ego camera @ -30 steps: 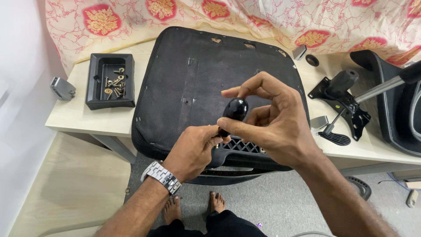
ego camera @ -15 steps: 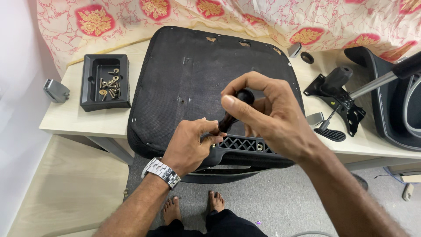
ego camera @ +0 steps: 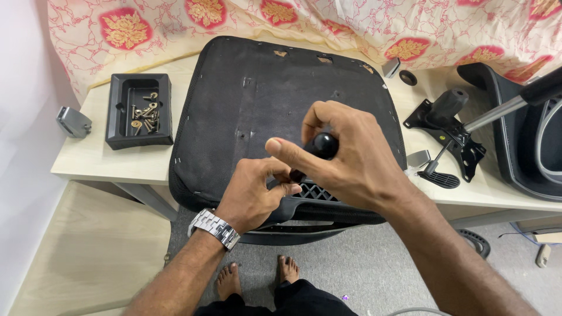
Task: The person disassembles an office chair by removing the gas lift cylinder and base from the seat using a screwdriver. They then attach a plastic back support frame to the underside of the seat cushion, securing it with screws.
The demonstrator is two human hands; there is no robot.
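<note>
Driving a fastener, by the look of it: right hand (ego camera: 351, 158) is wrapping around the round black handle of a screwdriver (ego camera: 323, 145) at frame centre, fingers closed on it. Left hand (ego camera: 257, 196) is pinching together low on the shaft, just beside the black plastic bracket (ego camera: 313, 196) along the near edge of the upturned seat cushion (ego camera: 252, 99); tip is hidden under the fingers, so seating cannot be confirmed. Judgement: tightening step is in hand; the next move is calling for steady downward pressure while keeping the shaft upright.

Counts: one seat cushion; one black tray (ego camera: 139, 111) of loose screws at upper left, too small to count; one tilt mechanism (ego camera: 448, 129) at right; one wristwatch (ego camera: 215, 227).
</note>
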